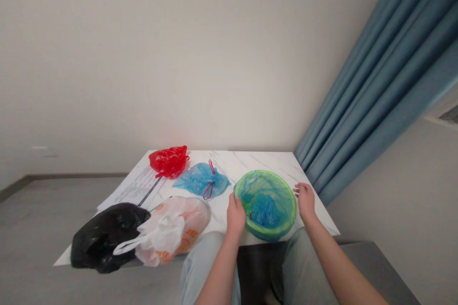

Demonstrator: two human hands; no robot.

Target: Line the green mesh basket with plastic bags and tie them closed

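Note:
A green-rimmed waste bin (292, 200) stands at the table's front edge, its mouth facing up toward me. A thin blue plastic bag (266, 207) lines it and lies crumpled at the bottom. My left hand (236, 214) is closed on the left side of the rim, with the thumb on top. Just off the right side of the rim, my right hand (305, 199) is held with its fingers apart and nothing in it. To the left of the bin lies a tied blue bag (200, 178) with a red drawstring.
On the white table (257, 157) there are also a red plastic bag (168, 161), printed sheets (129, 188), a black bag (107, 236) and a white bag with orange print (175, 228). A blue curtain (372, 81) hangs at the right, beside the wall.

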